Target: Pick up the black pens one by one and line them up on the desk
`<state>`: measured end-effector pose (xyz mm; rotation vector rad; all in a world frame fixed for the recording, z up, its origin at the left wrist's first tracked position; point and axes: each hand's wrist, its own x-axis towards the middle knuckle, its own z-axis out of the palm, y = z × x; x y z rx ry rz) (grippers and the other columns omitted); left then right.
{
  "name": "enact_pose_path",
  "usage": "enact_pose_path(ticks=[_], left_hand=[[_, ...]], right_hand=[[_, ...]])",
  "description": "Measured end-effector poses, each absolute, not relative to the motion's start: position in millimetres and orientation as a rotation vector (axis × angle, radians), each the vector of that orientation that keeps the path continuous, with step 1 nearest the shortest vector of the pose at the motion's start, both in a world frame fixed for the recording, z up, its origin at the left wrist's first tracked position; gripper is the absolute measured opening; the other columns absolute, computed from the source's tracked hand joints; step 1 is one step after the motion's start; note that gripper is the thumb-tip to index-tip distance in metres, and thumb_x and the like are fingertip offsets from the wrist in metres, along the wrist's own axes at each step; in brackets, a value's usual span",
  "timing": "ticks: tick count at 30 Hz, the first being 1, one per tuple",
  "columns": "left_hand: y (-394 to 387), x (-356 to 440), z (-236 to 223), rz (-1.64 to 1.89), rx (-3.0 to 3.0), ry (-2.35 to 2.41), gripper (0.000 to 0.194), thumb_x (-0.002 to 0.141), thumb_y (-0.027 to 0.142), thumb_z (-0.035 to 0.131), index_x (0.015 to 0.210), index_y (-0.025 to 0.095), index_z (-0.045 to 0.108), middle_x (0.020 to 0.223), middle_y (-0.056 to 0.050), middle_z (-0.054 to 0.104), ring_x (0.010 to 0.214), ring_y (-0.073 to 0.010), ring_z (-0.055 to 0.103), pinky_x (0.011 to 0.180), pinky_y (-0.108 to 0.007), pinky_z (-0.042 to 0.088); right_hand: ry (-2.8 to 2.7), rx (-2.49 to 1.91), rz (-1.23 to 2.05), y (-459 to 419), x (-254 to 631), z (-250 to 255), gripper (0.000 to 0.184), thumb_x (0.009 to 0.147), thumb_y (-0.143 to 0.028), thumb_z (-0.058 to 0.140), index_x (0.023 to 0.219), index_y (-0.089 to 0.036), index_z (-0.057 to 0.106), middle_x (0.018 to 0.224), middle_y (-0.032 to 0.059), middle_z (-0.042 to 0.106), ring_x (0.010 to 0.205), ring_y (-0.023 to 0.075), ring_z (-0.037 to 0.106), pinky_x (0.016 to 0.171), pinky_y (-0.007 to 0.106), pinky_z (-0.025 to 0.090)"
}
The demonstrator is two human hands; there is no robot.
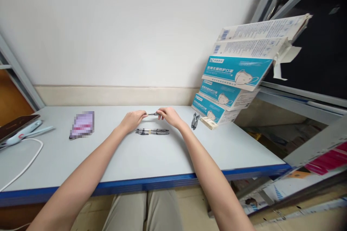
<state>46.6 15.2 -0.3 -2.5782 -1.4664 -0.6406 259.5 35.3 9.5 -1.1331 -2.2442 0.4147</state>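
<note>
A slim pen [152, 114] is held level above the table between my two hands. My left hand [134, 120] pinches its left end, and the fingers of my right hand [170, 116] close on the darker right end. My fingers cover both ends, so I cannot tell whether a cap is on it. Just below my hands, several clear-barrelled pens [152, 131] with dark ends lie side by side on the pale table [151, 158]. To the right of my right hand is a small group of dark grey pieces [195, 121] resembling pen caps.
A small cream box [209, 123] lies beside stacked blue-and-white mask boxes [238, 72] at the right. Leftward are a purple packet [82, 124], blurred out, a light-blue plier-like tool [24, 133], a dark flat device [16, 125] and a white cable [35, 157]. A wall closes off the back.
</note>
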Motion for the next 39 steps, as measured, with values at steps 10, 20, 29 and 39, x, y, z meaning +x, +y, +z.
enact_pose_path(ticks=[10, 20, 29, 39], left_hand=[[16.0, 44.6, 2.7, -0.869, -2.590, -1.504, 0.039, 0.088, 0.043, 0.037, 0.117, 0.020, 0.048, 0.105, -0.006, 0.059, 0.096, -0.0181, 0.054, 0.078, -0.027, 0.039], [22.4, 38.2, 3.5, -1.066, -2.703, -1.686, 0.040, 0.085, 0.048, 0.038, 0.106, 0.020, 0.056, 0.085, -0.004, 0.064, 0.065, -0.0130, 0.054, 0.066, -0.025, 0.040], [23.9, 38.6, 5.9, -1.066, -2.835, -1.670, 0.033, 0.083, 0.040, 0.043, 0.089, 0.015, 0.064, 0.071, -0.004, 0.064, 0.060, -0.0119, 0.051, 0.059, -0.023, 0.038], [26.1, 37.0, 4.0, -0.963, -3.019, -1.795, 0.045, 0.085, 0.043, 0.033, 0.086, 0.011, 0.065, 0.061, -0.003, 0.063, 0.044, -0.0096, 0.044, 0.052, -0.023, 0.036]], right_hand=[[-2.222, -1.158, 0.360, 37.8, 256.4, 5.9, 0.023, 0.083, -0.028, 0.049, 0.096, -0.019, 0.066, 0.071, 0.0015, 0.066, 0.057, 0.0120, 0.053, 0.062, 0.023, 0.037], [-2.240, -1.147, 0.430, 34.0, 258.5, 11.2, 0.028, 0.084, -0.031, 0.042, 0.083, -0.018, 0.066, 0.066, 0.0003, 0.063, 0.051, 0.0105, 0.049, 0.059, 0.022, 0.034], [-2.261, -1.223, 0.398, 37.8, 260.5, 8.0, 0.033, 0.084, -0.033, 0.038, 0.075, -0.017, 0.065, 0.056, -0.0001, 0.056, 0.053, 0.0112, 0.046, 0.055, 0.022, 0.030], [-2.302, -1.188, 0.403, 33.2, 258.3, 13.0, 0.030, 0.082, -0.031, 0.040, 0.073, -0.016, 0.064, 0.061, 0.0002, 0.058, 0.055, 0.0108, 0.046, 0.058, 0.022, 0.031]])
